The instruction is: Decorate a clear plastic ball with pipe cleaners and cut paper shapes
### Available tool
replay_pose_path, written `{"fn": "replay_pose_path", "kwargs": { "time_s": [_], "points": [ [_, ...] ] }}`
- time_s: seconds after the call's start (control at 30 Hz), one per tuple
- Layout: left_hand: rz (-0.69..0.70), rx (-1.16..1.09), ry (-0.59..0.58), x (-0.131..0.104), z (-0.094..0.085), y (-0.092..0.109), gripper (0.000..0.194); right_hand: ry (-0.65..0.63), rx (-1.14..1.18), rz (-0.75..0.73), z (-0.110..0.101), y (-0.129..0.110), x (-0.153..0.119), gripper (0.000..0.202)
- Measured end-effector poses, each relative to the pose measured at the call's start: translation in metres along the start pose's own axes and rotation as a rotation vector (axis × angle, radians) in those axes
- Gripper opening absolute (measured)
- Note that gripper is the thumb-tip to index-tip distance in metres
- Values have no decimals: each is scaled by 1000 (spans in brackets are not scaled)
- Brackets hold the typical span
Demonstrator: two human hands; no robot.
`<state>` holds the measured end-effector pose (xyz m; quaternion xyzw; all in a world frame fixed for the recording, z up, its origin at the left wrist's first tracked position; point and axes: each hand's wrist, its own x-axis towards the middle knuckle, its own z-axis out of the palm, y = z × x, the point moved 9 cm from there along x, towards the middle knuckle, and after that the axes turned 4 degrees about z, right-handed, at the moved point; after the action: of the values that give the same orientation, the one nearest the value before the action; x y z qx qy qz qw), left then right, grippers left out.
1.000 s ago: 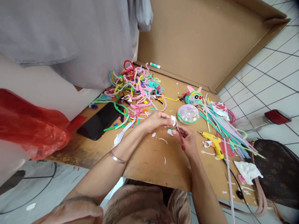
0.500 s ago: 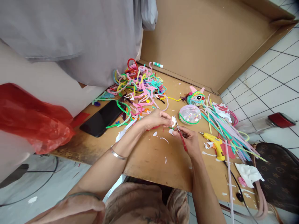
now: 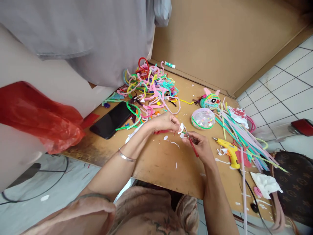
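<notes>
Between the fingers of my left hand (image 3: 170,123) is a small piece of white paper (image 3: 181,128). My right hand (image 3: 201,145) is closed on red-handled scissors (image 3: 194,147), whose blades meet the paper's edge. White paper scraps (image 3: 175,144) lie on the table below my hands. Just beyond them stands a clear plastic bowl (image 3: 202,118) with a green and lilac rim, holding small colourful bits. Behind it sits a pipe-cleaner animal head (image 3: 210,99) with pink ears, a black-and-white eye and a red nose.
A heap of pipe cleaners (image 3: 151,81) and a black phone (image 3: 111,120) lie left on the wooden table (image 3: 161,169). To the right are a yellow glue gun (image 3: 230,150), straight pipe cleaners (image 3: 244,133) and a brown bag (image 3: 294,182). A glue stick (image 3: 170,65) lies by the cardboard (image 3: 207,39).
The whole view has shifted slightly, so things appear a little farther right. My hands stay together at the paper, which is turned slightly and looks narrower.
</notes>
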<state>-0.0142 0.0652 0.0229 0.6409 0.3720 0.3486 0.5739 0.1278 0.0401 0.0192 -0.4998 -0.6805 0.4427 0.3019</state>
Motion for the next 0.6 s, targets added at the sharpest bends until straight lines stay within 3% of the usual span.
{"fn": "replay_pose_path", "kwargs": {
  "time_s": [0.17,0.6],
  "points": [
    [13,26,-58,1,7,-1,12,-22,-34,-24,0,1,2,39],
    [24,16,-52,1,5,-1,8,-37,26,26,3,-7,0,40]
  ]
}}
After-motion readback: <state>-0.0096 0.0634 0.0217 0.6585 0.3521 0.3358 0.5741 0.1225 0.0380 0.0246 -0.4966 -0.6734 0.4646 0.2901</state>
